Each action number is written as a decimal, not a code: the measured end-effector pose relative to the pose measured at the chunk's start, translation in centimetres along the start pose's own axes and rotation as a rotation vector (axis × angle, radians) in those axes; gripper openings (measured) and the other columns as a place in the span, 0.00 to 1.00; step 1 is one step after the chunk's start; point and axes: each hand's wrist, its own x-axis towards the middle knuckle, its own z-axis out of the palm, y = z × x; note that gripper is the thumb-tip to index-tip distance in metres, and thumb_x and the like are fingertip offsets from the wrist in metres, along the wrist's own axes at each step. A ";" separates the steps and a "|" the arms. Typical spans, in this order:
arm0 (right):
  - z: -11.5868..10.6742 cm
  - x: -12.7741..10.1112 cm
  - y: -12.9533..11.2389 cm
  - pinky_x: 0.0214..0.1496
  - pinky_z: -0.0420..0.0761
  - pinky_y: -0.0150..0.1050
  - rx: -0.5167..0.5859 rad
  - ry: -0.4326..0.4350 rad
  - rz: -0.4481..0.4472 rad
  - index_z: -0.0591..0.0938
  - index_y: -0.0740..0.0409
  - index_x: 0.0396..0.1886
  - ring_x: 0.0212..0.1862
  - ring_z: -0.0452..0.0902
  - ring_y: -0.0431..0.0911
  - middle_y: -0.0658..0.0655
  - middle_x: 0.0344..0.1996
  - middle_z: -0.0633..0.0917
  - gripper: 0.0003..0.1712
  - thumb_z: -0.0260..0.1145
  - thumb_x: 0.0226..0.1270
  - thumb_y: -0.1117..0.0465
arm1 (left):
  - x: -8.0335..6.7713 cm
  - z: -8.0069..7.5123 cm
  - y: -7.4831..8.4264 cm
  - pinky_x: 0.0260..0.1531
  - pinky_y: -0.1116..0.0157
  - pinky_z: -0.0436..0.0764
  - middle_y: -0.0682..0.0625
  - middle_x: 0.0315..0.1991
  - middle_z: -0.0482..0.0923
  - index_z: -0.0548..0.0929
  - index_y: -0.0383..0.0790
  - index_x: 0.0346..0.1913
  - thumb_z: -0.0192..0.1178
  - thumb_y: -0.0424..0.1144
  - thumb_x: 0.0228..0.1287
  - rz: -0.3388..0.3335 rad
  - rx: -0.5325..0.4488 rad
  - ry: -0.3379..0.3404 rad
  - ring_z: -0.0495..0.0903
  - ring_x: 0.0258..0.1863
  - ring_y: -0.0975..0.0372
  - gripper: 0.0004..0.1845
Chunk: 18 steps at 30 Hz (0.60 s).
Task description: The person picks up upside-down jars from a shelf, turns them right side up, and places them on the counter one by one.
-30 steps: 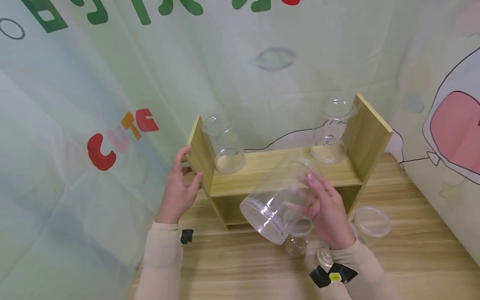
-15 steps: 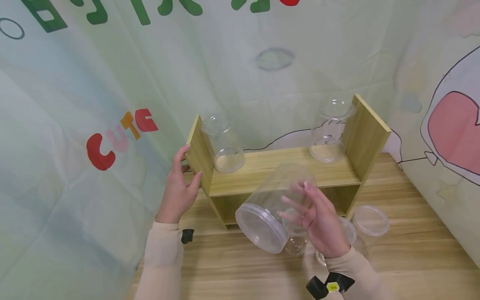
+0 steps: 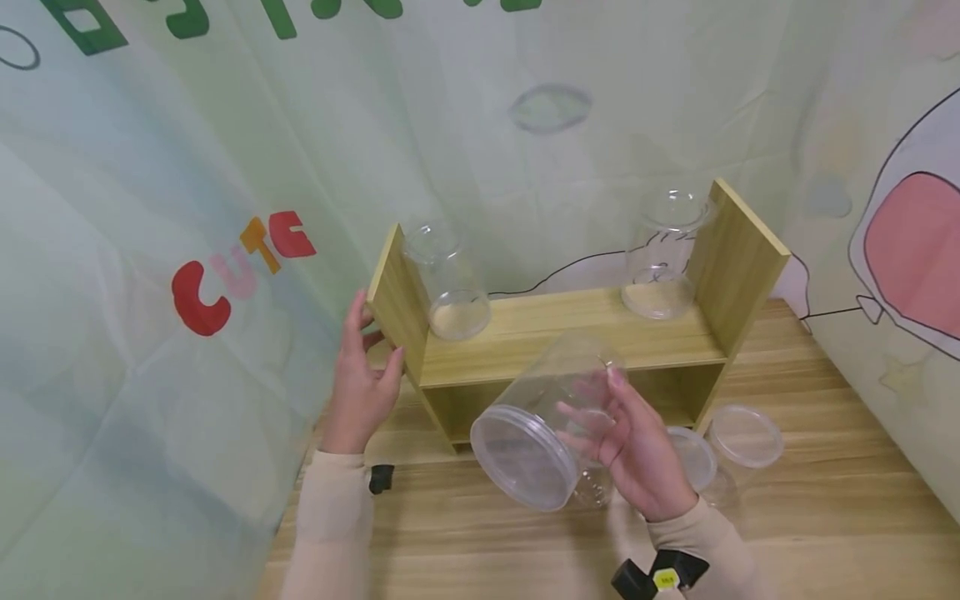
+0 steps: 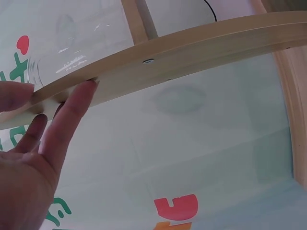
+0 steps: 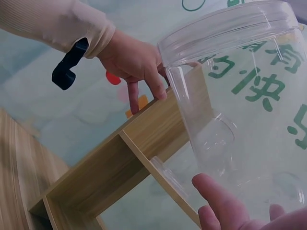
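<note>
A large clear plastic jar [image 3: 551, 387] with a translucent lid is held tilted by my right hand [image 3: 645, 458], lid end down and toward the head camera. The right fingers curl along its side, showing through the clear wall. It overlaps the front of a small wooden shelf [image 3: 555, 321] in the head view. My left hand [image 3: 363, 387] touches the shelf's left side panel [image 3: 393, 308] from outside, its fingers extended and the fingertips against the wood in the left wrist view. On the upper board stand two clear jars, one at the left [image 3: 457, 292] and another at the right [image 3: 660, 275].
Lidded clear containers stand on the wooden table right of the shelf, one [image 3: 746, 437] farther right and another [image 3: 690, 458] beside my right hand. A smaller clear container [image 3: 594, 487] is partly hidden behind the held jar. A printed curtain [image 3: 555, 183] hangs behind the shelf.
My right hand has lowered the jar slightly and tilted it so its lid faces the head camera more. The left hand has stayed at the side panel.
</note>
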 end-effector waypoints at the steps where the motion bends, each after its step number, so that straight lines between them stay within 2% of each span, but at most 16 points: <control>1: 0.0 0.0 0.1 0.51 0.80 0.55 -0.002 0.003 0.008 0.75 0.52 0.51 0.55 0.79 0.57 0.58 0.55 0.74 0.15 0.47 0.81 0.49 | -0.2 0.1 0.0 0.26 0.57 0.85 0.41 0.65 0.65 0.46 0.58 0.79 0.58 0.21 0.64 -0.006 0.002 0.005 0.75 0.57 0.46 0.50; 5: -0.1 0.0 0.3 0.51 0.82 0.52 -0.008 0.011 0.035 0.74 0.52 0.53 0.56 0.79 0.57 0.57 0.55 0.76 0.16 0.47 0.81 0.47 | -1.5 0.4 0.1 0.24 0.67 0.83 0.43 0.67 0.62 0.48 0.53 0.79 0.59 0.21 0.63 0.004 0.004 0.058 0.73 0.58 0.48 0.48; 10: -0.2 0.1 0.4 0.51 0.82 0.51 0.009 0.004 0.046 0.73 0.51 0.53 0.58 0.77 0.58 0.58 0.55 0.74 0.17 0.46 0.81 0.46 | -3.6 1.7 0.8 0.28 0.76 0.79 0.41 0.66 0.62 0.57 0.41 0.75 0.56 0.16 0.56 0.113 -0.029 0.187 0.72 0.58 0.48 0.43; 13: -0.2 0.1 0.4 0.51 0.82 0.49 0.019 0.004 0.047 0.74 0.49 0.53 0.57 0.78 0.57 0.57 0.54 0.75 0.17 0.47 0.81 0.45 | -4.6 2.7 1.2 0.31 0.74 0.81 0.36 0.64 0.64 0.61 0.34 0.71 0.54 0.14 0.52 0.203 -0.078 0.216 0.72 0.57 0.46 0.40; 18: -0.2 0.0 0.5 0.51 0.82 0.44 0.050 -0.008 0.045 0.77 0.49 0.51 0.58 0.77 0.59 0.59 0.56 0.73 0.17 0.47 0.81 0.46 | -6.4 4.4 2.1 0.30 0.67 0.85 0.28 0.63 0.61 0.61 0.24 0.67 0.56 0.15 0.49 0.329 -0.209 0.182 0.70 0.57 0.44 0.37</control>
